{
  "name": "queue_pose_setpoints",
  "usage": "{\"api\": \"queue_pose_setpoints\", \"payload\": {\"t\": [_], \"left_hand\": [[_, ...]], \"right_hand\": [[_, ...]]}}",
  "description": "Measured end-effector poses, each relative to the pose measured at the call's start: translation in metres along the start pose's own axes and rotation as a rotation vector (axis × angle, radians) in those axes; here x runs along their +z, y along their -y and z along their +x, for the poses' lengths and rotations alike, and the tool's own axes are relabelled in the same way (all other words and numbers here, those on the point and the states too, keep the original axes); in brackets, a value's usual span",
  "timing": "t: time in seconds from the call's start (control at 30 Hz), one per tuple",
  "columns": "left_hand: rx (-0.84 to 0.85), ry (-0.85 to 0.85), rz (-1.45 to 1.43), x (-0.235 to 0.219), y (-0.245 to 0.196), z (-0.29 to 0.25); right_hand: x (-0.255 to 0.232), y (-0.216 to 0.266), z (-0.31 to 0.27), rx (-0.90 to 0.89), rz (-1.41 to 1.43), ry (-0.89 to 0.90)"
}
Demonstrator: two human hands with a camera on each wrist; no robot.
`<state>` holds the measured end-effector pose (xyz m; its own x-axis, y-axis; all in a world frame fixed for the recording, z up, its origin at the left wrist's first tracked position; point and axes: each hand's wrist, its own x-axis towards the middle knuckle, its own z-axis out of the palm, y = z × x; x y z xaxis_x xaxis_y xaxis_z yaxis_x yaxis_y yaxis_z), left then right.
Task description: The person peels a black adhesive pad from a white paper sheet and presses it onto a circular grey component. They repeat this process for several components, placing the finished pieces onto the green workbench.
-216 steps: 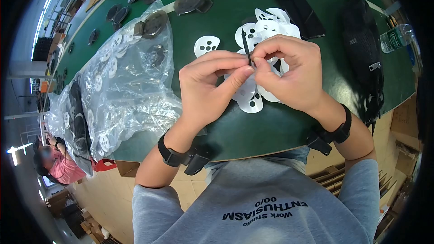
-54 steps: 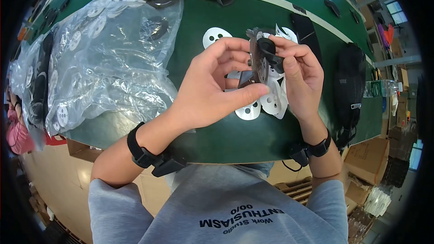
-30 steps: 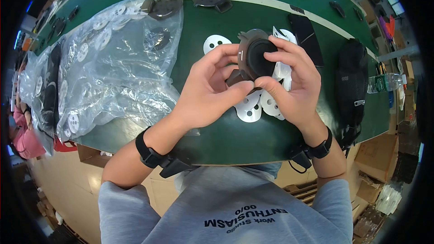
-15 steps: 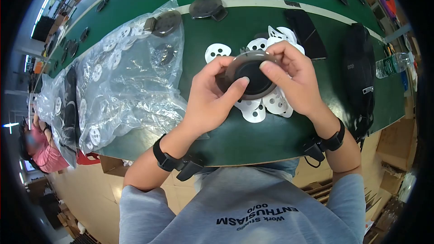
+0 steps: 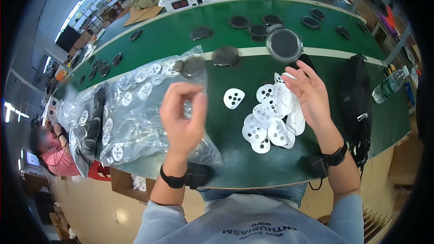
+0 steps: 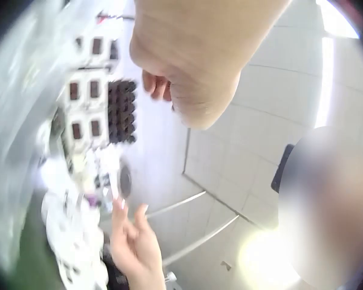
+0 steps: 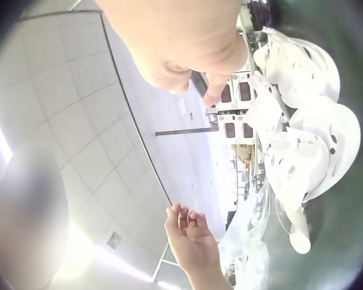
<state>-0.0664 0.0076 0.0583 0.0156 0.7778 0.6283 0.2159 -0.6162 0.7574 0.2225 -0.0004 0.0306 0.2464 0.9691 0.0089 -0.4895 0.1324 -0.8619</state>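
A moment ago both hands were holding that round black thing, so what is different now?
Both hands have let go of the round black part; it now shows up over the far side of the green table, blurred. The left hand and right hand are raised, fingers loose, holding nothing. The pile of white perforated discs and the clear plastic bag stayed where they were.

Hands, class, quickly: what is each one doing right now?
Left hand: raised, fingers loosely curled, holding nothing.
Right hand: open, fingers relaxed, above the white perforated discs, holding nothing.
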Motion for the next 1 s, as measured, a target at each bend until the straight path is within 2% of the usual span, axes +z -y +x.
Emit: {"api": "queue_pose_setpoints", "payload": {"t": [0.07,0.17,0.27,0.3,0.37,0.4,0.47,0.53,0.63,0.73,0.87,0.93,1.0], "left_hand": [[-0.131,0.185,0.138,-0.049,-0.015,0.002],[-0.503,0.309,0.379,-0.108,-0.034,-0.006],[-0.47,0.448,0.678,-0.144,-0.012,-0.023],[-0.494,0.522,0.688,-0.155,-0.001,-0.024],[-0.333,0.543,0.774,-0.163,0.025,-0.025],[-0.25,0.554,0.816,-0.166,0.037,-0.023],[-0.233,0.652,0.717,-0.162,0.055,-0.007],[-0.209,0.636,0.721,-0.143,0.069,0.005],[-0.092,0.65,0.879,-0.126,0.11,0.015],[0.041,0.619,0.899,-0.095,0.126,0.019],[-0.29,0.566,0.705,-0.071,0.111,0.026],[-0.38,0.536,0.686,-0.072,0.108,0.029],[-0.335,0.582,0.733,-0.092,0.087,0.03]], "right_hand": [[0.002,0.0,-0.001,-0.005,-0.002,0.035],[0.005,-0.001,-0.008,0.036,-0.086,0.119],[0.009,-0.004,-0.014,0.066,-0.215,0.217],[0.01,-0.007,-0.016,0.067,-0.249,0.234],[0.012,-0.012,-0.021,0.069,-0.291,0.255],[0.012,-0.013,-0.022,0.074,-0.296,0.272],[0.013,-0.015,-0.025,0.077,-0.307,0.3],[0.014,-0.016,-0.027,0.067,-0.32,0.31],[0.012,-0.019,-0.025,0.065,-0.338,0.33],[0.012,-0.019,-0.025,0.085,-0.359,0.33],[0.011,-0.022,-0.025,0.085,-0.368,0.333],[0.011,-0.022,-0.025,0.08,-0.361,0.335],[0.014,-0.019,-0.026,0.07,-0.381,0.348]]}}
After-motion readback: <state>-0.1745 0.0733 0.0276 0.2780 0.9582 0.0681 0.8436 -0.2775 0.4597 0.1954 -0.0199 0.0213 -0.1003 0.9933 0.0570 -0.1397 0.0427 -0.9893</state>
